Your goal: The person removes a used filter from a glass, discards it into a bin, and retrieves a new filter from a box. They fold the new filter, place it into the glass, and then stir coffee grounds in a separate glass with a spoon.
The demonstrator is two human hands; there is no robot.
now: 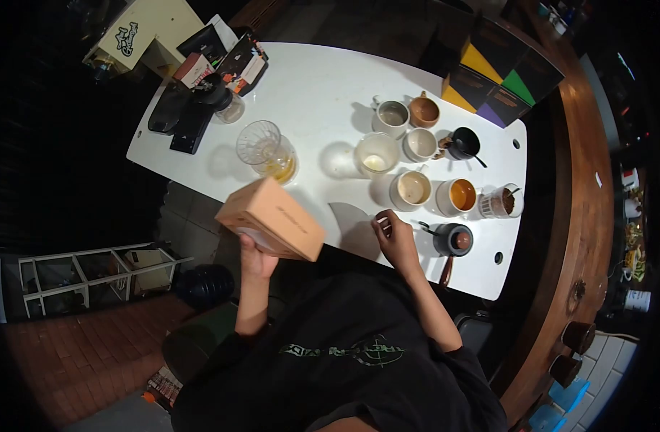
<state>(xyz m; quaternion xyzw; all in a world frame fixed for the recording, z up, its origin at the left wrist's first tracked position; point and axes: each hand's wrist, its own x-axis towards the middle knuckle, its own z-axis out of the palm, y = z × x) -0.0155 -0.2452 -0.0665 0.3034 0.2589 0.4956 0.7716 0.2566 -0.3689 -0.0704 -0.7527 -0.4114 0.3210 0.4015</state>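
Observation:
My left hand (258,258) grips a tan cardboard box (276,219) from below, tilted over the table's near edge. My right hand (396,237) is closed in a pinch at the edge of a pale, fan-shaped paper coffee filter (353,225), partly in shadow. Beyond the box, a clear ribbed dripper (258,142) sits on a glass server (281,170) with some yellowish liquid. Past my right hand stand a cream mug (411,189) and a mug of amber liquid (457,196). To its right is a dark round pot-like vessel (454,240) with a wooden handle.
On the white table (308,79) are a frosted glass cup (377,155), several more mugs, a black cup with a spoon (464,144) and a container of brown granules (498,202). Dark boxes (499,72) stand at far right; a grinder-like jar (225,104) at left.

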